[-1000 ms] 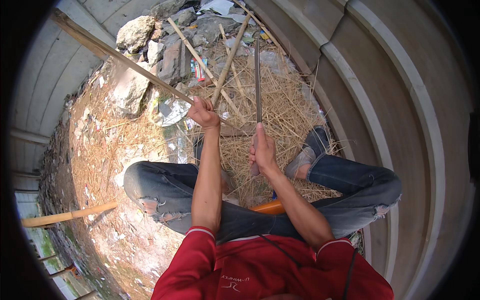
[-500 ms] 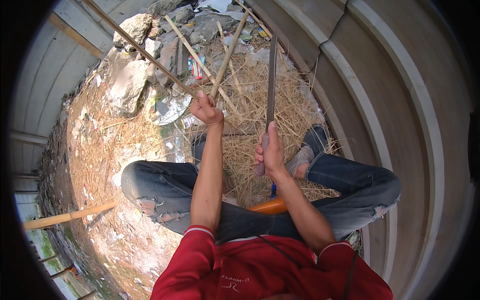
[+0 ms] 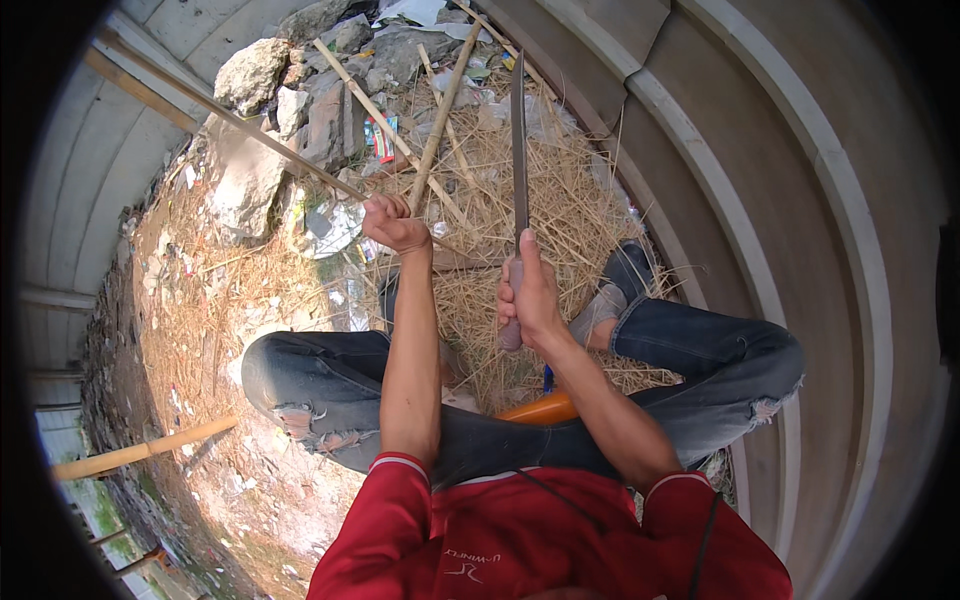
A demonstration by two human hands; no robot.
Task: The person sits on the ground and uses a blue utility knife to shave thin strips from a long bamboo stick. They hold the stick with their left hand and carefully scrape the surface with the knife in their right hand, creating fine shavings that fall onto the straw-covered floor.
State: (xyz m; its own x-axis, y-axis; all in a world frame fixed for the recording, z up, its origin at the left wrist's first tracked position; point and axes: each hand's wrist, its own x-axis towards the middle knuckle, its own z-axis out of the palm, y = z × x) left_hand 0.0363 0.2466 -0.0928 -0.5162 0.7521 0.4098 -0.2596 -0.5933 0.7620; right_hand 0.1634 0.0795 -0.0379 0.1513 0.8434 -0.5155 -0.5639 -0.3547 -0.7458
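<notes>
You are lifting the blade (image 3: 518, 150) higher in your clenched right hand (image 3: 530, 295), while your left hand (image 3: 393, 222) is gripping the stick (image 3: 250, 135) steady for a cut.

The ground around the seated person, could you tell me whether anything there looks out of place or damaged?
Yes: scraps of wrappers and foil litter lie among the straw, beside broken rocks. The jeans are torn at the left knee.
</notes>
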